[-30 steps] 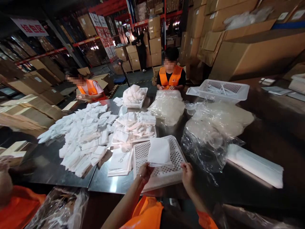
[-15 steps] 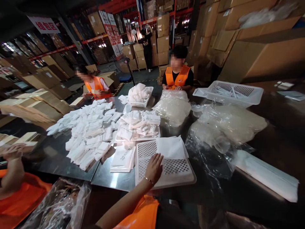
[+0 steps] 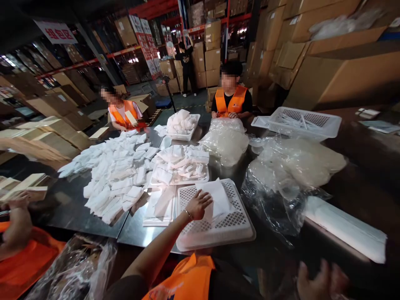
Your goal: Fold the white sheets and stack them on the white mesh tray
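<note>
My left hand [image 3: 198, 204] lies on a white sheet [image 3: 220, 200], fingers curled and pinching its near edge. The sheet is rumpled and rests on an upturned white perforated basket [image 3: 218, 239] on the steel table [image 3: 140, 233]. My right hand [image 3: 321, 281] is low at the bottom right, off the table, blurred, its fingers apart with nothing in them. A stack of flat white printed bags [image 3: 158, 208] sits just left of the basket.
A big heap of white packets [image 3: 115, 175] and a tray of more packets [image 3: 181, 166] fill the table's left and middle. Clear plastic bags [image 3: 281, 175] bulge to the right, beside a long white package [image 3: 346, 229]. Co-workers in orange vests sit opposite [image 3: 231, 98] and left [image 3: 121, 112]; another's hand [image 3: 17, 221] is at my left.
My left hand went from flat on the basket to curled on the sheet, which is now bunched up. My right hand dropped off the table to the bottom right.
</note>
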A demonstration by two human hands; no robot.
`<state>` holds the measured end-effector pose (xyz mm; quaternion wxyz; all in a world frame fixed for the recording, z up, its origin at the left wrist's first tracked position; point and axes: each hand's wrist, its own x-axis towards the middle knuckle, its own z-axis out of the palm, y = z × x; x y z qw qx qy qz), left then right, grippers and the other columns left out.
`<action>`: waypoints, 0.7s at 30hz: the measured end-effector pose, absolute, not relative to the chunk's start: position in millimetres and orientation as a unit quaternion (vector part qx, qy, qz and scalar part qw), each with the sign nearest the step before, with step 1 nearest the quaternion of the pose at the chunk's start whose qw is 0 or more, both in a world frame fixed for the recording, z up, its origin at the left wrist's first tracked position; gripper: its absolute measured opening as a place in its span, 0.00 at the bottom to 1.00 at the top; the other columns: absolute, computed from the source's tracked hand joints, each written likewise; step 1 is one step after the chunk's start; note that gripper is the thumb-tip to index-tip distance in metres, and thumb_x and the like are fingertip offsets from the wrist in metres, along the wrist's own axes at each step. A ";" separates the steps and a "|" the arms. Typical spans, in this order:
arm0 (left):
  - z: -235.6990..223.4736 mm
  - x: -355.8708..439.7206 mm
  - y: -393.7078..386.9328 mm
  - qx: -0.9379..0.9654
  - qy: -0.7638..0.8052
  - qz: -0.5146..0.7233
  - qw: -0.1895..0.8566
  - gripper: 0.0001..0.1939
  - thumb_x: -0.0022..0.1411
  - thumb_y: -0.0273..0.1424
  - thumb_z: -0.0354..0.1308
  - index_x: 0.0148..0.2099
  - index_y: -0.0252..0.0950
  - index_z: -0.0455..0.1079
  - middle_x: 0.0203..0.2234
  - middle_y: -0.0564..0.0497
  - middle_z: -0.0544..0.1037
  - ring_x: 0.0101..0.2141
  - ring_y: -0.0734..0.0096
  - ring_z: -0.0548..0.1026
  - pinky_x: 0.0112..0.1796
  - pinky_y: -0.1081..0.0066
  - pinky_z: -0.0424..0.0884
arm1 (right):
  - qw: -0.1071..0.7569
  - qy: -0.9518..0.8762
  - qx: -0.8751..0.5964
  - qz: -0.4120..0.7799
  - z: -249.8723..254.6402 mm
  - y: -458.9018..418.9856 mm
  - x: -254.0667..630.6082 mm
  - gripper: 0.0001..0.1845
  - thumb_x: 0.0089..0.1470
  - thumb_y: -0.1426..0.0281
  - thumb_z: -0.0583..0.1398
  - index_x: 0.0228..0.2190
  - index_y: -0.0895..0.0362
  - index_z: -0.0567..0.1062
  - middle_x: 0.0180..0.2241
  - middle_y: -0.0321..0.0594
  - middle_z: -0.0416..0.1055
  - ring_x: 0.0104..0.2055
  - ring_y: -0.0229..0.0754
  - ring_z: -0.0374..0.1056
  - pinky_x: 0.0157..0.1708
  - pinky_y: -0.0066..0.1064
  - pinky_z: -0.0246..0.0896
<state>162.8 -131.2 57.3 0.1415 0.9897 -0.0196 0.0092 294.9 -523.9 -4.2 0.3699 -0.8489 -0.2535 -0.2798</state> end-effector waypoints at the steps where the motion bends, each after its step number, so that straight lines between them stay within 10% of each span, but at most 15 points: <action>1: 63.6 166.1 -126.9 0.989 -0.038 0.002 0.141 0.29 0.57 0.24 0.52 0.62 0.34 0.63 0.60 0.42 0.67 0.63 0.58 0.58 0.64 0.51 0.44 | 0.361 -0.296 -0.839 -0.281 -0.4 -503.3 301.7 0.32 0.57 0.66 0.57 0.61 0.42 0.57 0.51 0.59 0.67 0.58 0.63 0.60 0.47 0.63 0.57; 9: 74.3 234.1 -126.4 0.994 -0.068 -0.027 0.078 0.24 0.67 0.36 0.49 0.64 0.44 0.59 0.67 0.47 0.53 0.66 0.58 0.49 0.63 0.52 0.43 | 0.193 -0.688 -0.662 -0.224 35.0 -343.8 283.9 0.26 0.53 0.54 0.61 0.49 0.54 0.74 0.44 0.45 0.76 0.46 0.48 0.72 0.50 0.40 0.66; 13: 60.8 234.9 -125.2 0.996 -0.041 -0.027 0.077 0.25 0.69 0.38 0.45 0.67 0.44 0.54 0.67 0.47 0.50 0.67 0.57 0.46 0.63 0.51 0.41 | 0.199 -0.634 -0.702 -0.257 26.5 -332.9 261.5 0.11 0.56 0.72 0.59 0.41 0.56 0.78 0.36 0.44 0.77 0.38 0.46 0.74 0.42 0.39 0.68; 21: 52.7 236.4 -129.9 0.991 0.009 -0.068 0.112 0.27 0.70 0.38 0.44 0.69 0.44 0.49 0.68 0.47 0.46 0.67 0.55 0.43 0.64 0.49 0.40 | 0.199 -0.627 -0.695 -0.292 27.6 -343.7 272.6 0.17 0.57 0.80 0.54 0.33 0.52 0.80 0.30 0.38 0.77 0.34 0.43 0.73 0.40 0.37 0.67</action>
